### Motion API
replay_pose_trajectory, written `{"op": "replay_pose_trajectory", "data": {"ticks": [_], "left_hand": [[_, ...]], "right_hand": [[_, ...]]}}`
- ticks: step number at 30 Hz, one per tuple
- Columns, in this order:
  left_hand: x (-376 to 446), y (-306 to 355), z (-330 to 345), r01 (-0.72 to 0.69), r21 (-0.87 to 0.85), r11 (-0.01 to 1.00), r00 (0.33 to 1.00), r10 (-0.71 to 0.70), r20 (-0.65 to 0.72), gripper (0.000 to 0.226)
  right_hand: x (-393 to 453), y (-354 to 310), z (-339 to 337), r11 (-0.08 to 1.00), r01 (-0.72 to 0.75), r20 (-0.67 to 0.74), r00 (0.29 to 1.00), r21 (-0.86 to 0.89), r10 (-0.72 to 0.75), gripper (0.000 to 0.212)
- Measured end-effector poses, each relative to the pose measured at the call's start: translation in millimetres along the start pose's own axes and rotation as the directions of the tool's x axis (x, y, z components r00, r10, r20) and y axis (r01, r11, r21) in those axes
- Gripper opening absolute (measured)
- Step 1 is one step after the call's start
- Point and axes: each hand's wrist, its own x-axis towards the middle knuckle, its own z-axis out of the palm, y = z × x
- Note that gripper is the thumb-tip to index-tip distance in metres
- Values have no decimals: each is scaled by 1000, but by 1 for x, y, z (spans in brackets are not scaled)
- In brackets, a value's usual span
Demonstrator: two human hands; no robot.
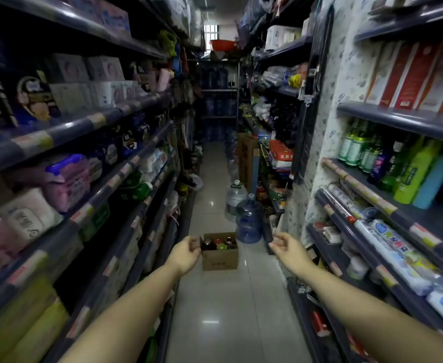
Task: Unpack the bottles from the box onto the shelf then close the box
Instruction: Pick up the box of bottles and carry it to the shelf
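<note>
While both arms reach forward down the aisle, the left hand (185, 254) and right hand (288, 248) hang empty with fingers loosely curled. Beyond them one open cardboard box (220, 258) sits on the glossy tiled floor (220, 323), holding perhaps five bottles (221, 243), blurred. Farther on, two large water jugs (249, 221) stand near the right-hand shelves (398, 119).
</note>
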Motion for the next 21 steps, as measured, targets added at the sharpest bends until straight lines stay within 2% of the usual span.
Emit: {"op": "replay_pose_trajectory", "data": {"ticks": [7,15,21], "left_hand": [[118,11,24,44,-28,999,999,-44,-10,42],[267,59,37,88,-63,994,996,-90,-28,42],[349,69,45,107,-46,993,994,-108,-8,44]], "right_hand": [[127,25,2,1000,-25,56,998,4,25,44],[299,28,-14,1000,-22,131,991,-15,23,38],[384,31,-9,998,-65,146,987,-21,67,36]]}}
